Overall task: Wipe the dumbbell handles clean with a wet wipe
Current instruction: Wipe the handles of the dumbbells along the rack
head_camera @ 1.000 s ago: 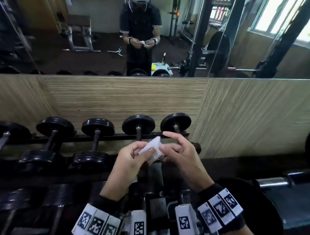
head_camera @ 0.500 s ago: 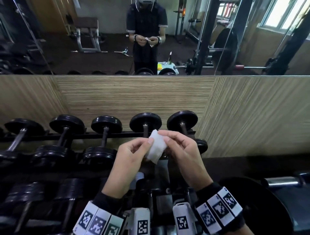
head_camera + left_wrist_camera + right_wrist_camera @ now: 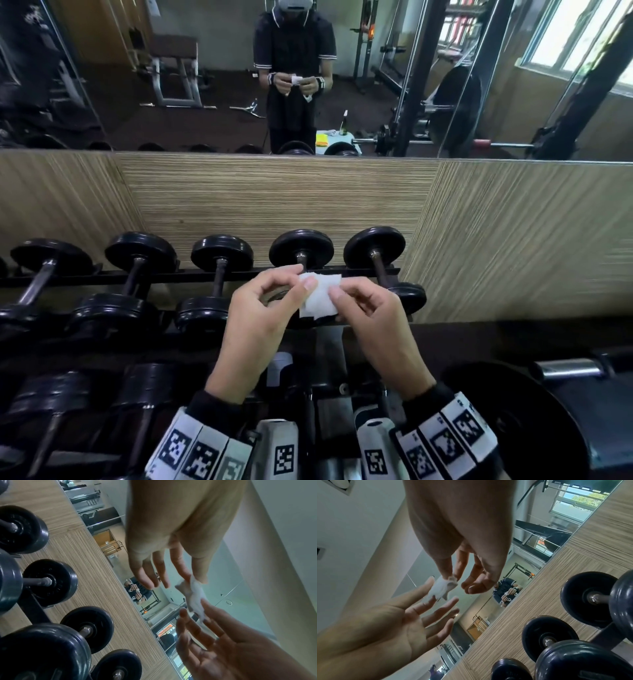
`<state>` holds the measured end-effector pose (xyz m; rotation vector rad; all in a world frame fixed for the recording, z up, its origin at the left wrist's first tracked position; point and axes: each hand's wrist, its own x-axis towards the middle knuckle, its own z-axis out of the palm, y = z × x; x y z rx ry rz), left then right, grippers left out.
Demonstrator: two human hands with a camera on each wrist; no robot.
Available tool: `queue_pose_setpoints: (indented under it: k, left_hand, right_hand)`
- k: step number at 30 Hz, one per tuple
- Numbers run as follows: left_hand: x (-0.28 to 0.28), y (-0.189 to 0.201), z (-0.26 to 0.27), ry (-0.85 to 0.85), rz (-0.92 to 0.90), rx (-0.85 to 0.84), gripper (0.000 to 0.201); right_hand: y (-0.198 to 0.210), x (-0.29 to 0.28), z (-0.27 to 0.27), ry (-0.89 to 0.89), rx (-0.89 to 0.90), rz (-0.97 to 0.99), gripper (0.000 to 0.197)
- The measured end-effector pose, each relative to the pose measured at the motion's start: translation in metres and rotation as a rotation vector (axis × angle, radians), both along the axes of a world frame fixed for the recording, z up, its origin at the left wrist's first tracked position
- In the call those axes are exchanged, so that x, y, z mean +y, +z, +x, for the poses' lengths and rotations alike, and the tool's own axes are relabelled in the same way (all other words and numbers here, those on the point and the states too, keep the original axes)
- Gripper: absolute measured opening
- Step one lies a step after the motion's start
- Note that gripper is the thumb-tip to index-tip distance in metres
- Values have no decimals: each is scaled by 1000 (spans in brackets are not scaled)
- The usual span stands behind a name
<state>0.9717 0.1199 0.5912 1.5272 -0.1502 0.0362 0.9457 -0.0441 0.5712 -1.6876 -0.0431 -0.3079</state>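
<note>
A white wet wipe [image 3: 320,296] is stretched flat between my two hands above the rack. My left hand [image 3: 305,279] pinches its left edge with thumb and forefinger, and my right hand [image 3: 337,289] pinches its right edge. The left wrist view shows the wipe [image 3: 194,595] hanging from my left hand [image 3: 195,579]. In the right wrist view my right hand [image 3: 451,578] pinches the wipe [image 3: 439,588]. Black dumbbells with metal handles [image 3: 220,279] lie in a row on the rack [image 3: 102,277]. One dumbbell [image 3: 301,250] is partly hidden behind the wipe.
A wood-grain wall panel [image 3: 274,195] rises right behind the rack, with a mirror [image 3: 205,85] above it. A large black weight plate [image 3: 520,431] and a chrome bar end [image 3: 568,368] sit at the lower right. More dumbbells [image 3: 51,394] lie on the lower tier.
My hands have pulled apart a little, and the wipe has gone from a bunched fold to a wider, flatter sheet. My head has shifted, so the dumbbells sit further right in view.
</note>
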Motion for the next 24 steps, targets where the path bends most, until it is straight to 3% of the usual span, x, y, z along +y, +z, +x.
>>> queue_pose_setpoints:
  k: [4,8,13,19,21,24]
  left_hand:
    - [7,-4,5,-99,-35,40,36]
    - [9,-1,6,-169,117,-26,13]
    - [12,-1,6,-207,213,0,12]
    - [20,-1,14,-158,145,-1,9]
    - [23,-1,14,-143,100,14,11]
    - [26,-2,12,-148,29,64,17]
  right_hand:
    - [7,5,0,-1,17,22,17]
    - [8,13,1,-3,-3,60,15]
    - [6,22,4,-109,-9,116,22]
    - [8,28,5,-34,-13,140,14]
    - [9,29,1,22,-45,187,21]
    - [7,32,-3,16,-59,124,17]
